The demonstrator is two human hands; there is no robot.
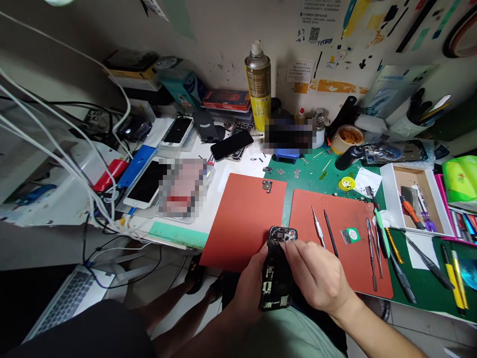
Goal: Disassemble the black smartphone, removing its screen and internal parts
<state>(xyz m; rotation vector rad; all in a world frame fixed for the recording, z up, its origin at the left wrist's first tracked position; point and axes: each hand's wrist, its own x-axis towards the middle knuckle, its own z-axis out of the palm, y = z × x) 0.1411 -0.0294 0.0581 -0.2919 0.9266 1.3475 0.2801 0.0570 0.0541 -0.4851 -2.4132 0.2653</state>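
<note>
An opened phone body (pixel 278 271) with its inner parts exposed is held upright near the table's front edge. My left hand (pixel 250 278) grips it along its left side. The fingers of my right hand (pixel 316 271) are pinched together over the upper part of the phone; whatever is between the fingertips is too small to make out. Beyond the phone, a small metal part (pixel 267 186) lies on the left red mat (pixel 242 214). On the right red mat (pixel 346 214) are a silver tool (pixel 318 226) and a black pointed tool (pixel 330 231).
A yellow spray can (pixel 258 89) stands at the back. Phones, including a white one (pixel 146 185), lie at the left beside hanging white cables (pixel 67 159). At the right are a white box (pixel 395 189), several tools and a cup of tools (pixel 408 124). Another person's legs (pixel 186 303) show below.
</note>
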